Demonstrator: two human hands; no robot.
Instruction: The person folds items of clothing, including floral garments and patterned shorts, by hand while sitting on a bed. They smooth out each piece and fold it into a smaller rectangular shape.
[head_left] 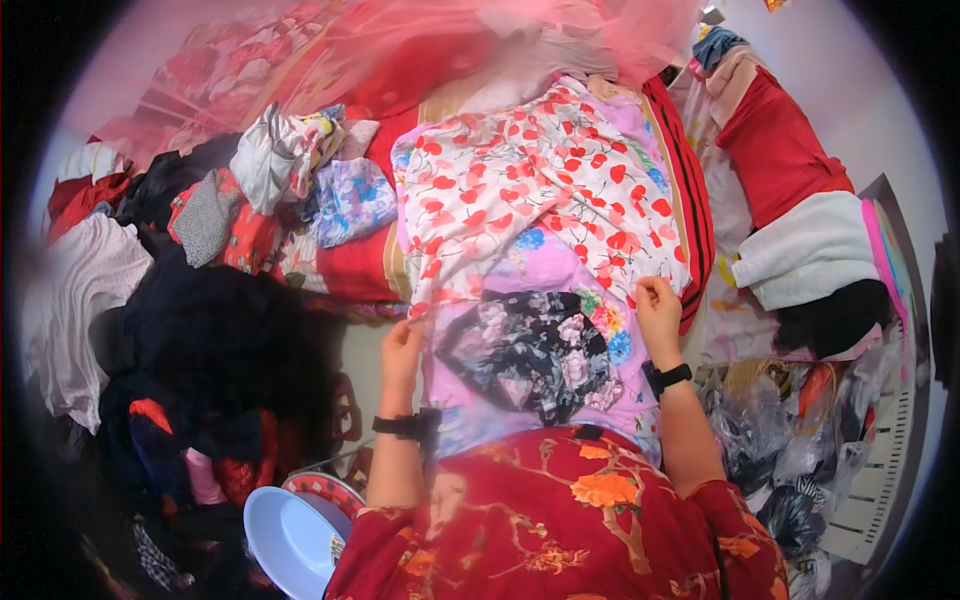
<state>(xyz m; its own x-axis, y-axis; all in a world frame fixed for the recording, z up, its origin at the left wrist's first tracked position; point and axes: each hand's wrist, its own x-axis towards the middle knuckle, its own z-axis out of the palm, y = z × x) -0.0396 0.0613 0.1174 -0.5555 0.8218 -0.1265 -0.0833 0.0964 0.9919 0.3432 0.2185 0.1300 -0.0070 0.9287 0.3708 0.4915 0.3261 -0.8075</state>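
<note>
My left hand (pixel 402 350) had its fingertips pinched on the lower corner of one leg of the cherry-print trousers (pixel 480 180), which lay spread out in front of me on the bed (pixel 350 265). That hold looked slight, so the thin-looking cloth could have slipped from me and left that leg crumpled. Between my hands, the black floral garment (pixel 530 350) lay bunched on a lilac floral cloth (pixel 550 268); a leg drawn in carelessly could have caught it and rucked it up. My right hand (pixel 657 305) was closed on the other hem, a little farther from me. With an uneven pull the legs could have gone skew, and the lilac cloth beneath could have dragged along and wrinkled.

Far left, a pale top (pixel 85 290) was draped beside a heap of dark clothes (pixel 210 330), with a light blue basin (pixel 285 540) nearer me. Next, a blue-and-white floral bundle (pixel 350 200) rested on the bed's red and gold stripes. Sheer pink netting (pixel 560 30) hung across the far side. To the right, a red cloth (pixel 780 150), a white towel (pixel 815 250) and a black cloth (pixel 835 318) lay in a row, with crinkled plastic bags (pixel 740 430) closer to me.
</note>
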